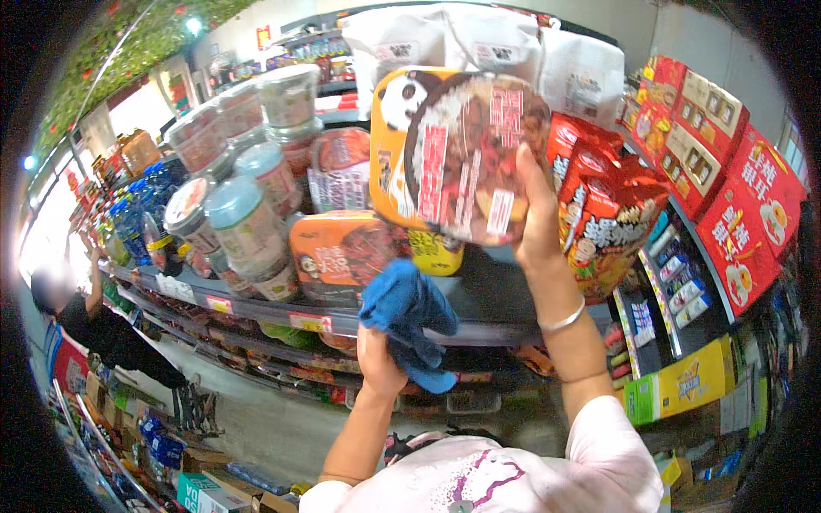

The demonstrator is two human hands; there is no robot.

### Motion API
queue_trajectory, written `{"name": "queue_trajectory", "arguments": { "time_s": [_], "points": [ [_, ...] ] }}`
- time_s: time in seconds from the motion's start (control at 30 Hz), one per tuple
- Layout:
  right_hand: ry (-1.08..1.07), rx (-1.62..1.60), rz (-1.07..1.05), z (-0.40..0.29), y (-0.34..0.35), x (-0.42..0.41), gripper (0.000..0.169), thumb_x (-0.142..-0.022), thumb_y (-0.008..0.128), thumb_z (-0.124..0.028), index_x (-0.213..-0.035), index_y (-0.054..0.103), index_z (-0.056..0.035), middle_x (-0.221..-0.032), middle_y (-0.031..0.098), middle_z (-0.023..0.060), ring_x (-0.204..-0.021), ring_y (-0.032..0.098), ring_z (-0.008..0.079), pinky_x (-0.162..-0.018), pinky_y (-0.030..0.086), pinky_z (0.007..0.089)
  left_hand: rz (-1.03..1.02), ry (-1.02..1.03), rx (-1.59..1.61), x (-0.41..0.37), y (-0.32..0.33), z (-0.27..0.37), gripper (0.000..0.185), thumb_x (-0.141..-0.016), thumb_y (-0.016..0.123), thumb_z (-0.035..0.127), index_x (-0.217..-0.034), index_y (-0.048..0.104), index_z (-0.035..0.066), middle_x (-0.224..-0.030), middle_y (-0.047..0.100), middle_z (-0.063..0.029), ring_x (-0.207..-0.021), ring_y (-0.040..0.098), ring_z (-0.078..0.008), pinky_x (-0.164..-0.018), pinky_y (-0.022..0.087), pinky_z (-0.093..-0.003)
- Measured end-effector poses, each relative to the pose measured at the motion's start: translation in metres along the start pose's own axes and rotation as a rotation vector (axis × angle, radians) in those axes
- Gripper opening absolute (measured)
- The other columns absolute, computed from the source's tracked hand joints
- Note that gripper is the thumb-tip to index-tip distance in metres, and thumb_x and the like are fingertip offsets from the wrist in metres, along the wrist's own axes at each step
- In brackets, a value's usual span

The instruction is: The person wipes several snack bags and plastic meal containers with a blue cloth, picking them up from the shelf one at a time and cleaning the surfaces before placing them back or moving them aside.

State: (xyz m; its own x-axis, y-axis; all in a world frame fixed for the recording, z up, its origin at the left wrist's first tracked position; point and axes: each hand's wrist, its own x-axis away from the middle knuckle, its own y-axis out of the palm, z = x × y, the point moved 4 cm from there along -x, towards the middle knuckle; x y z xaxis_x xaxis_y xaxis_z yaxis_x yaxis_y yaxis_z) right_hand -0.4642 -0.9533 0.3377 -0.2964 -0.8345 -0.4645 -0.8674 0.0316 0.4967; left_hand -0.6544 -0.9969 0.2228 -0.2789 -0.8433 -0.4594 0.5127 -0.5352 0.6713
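My right hand [537,218] grips the right edge of an orange food package [462,157] with a panda and a rice dish printed on its front. The package is lifted above the shelf, its printed face towards me. Bunched in my left hand [380,362] is a blue cloth [407,320], in front of the shelf edge. Another orange package [337,256] stands behind the cloth, on the shelf. Just right of it sits a yellow package [436,252], partly hidden. Red snack bags [606,211] are to the right of my right wrist, which wears a bracelet.
Stacked clear tubs [247,224] crowd the left of the shelf [359,324]. White bags [494,48] stand behind. Red gift boxes [702,147] line the right side. A person [96,314] in dark clothes reaches towards the shelves at far left. Open cartons [218,481] lie at lower left.
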Motion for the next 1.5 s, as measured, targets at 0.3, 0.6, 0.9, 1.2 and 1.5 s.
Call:
{"name": "queue_trajectory", "arguments": {
  "time_s": [0.3, 0.6, 0.9, 1.2, 1.5],
  "points": [
    [-0.172, 0.256, 0.152, 0.024, -0.044, 0.13, 0.062, -0.093, 0.055, -0.039, -0.138, 0.033, -0.0019, -0.131, 0.044, 0.0118, -0.124, 0.041, 0.0227, -0.107, 0.031, 0.0384, -0.127, 0.766, -1.614, -0.047, 0.103, -0.007, 0.055, -0.087, 0.056, 0.028, -0.14, 0.047, 0.019, -0.116, 0.054, -0.0187, -0.109, 0.049, -0.0378, -0.1, 0.032, -0.0499],
    [-0.002, -0.225, 0.341, 0.037, -0.079, 0.142, 0.049, -0.094, 0.05, -0.031, -0.137, 0.039, -0.0087, -0.13, 0.05, 0.0064, -0.116, 0.051, 0.0192, -0.099, 0.042, 0.036, -0.376, 0.616, -1.748, -0.019, 0.114, -0.032, 0.051, -0.083, 0.059, 0.029, -0.134, 0.054, 0.021, -0.131, 0.049, -0.0201, -0.12, 0.044, -0.0405, -0.109, 0.022, -0.0524],
    [0.061, -0.327, 0.104, 0.027, -0.046, 0.145, 0.061, -0.095, 0.045, -0.049, -0.139, 0.038, -0.0071, -0.136, 0.049, 0.0096, -0.123, 0.048, 0.0252, -0.107, 0.034, 0.0438, 0.143, 0.205, -0.304, -0.017, 0.016, -0.03, 0.069, -0.094, 0.041, 0.05, -0.145, 0.026, 0.005, -0.146, 0.037, -0.0125, -0.132, 0.038, -0.0302, -0.112, 0.027, -0.0447],
    [-0.008, -0.029, 0.294, 0.071, -0.055, 0.177, 0.065, -0.094, 0.044, -0.051, -0.141, 0.034, -0.0073, -0.135, 0.047, 0.0089, -0.124, 0.046, 0.0232, -0.106, 0.036, 0.0409, 0.107, -0.188, 0.588, 0.013, 0.039, -0.061, 0.065, -0.096, 0.034, 0.053, -0.141, 0.034, 0.006, -0.137, 0.045, -0.0147, -0.125, 0.046, -0.0308, -0.107, 0.037, -0.0443],
    [0.046, 0.064, 0.402, 0.07, -0.061, 0.18, 0.047, -0.095, 0.054, -0.034, -0.128, 0.049, -0.0006, -0.128, 0.052, 0.0083, -0.114, 0.05, 0.0172, -0.099, 0.039, 0.0347, 0.084, -0.336, -0.042, 0.022, -0.012, -0.094, 0.074, -0.087, 0.051, 0.058, -0.14, 0.036, 0.007, -0.138, 0.046, -0.0151, -0.123, 0.049, -0.033, -0.105, 0.04, -0.0479]
  ]
}}
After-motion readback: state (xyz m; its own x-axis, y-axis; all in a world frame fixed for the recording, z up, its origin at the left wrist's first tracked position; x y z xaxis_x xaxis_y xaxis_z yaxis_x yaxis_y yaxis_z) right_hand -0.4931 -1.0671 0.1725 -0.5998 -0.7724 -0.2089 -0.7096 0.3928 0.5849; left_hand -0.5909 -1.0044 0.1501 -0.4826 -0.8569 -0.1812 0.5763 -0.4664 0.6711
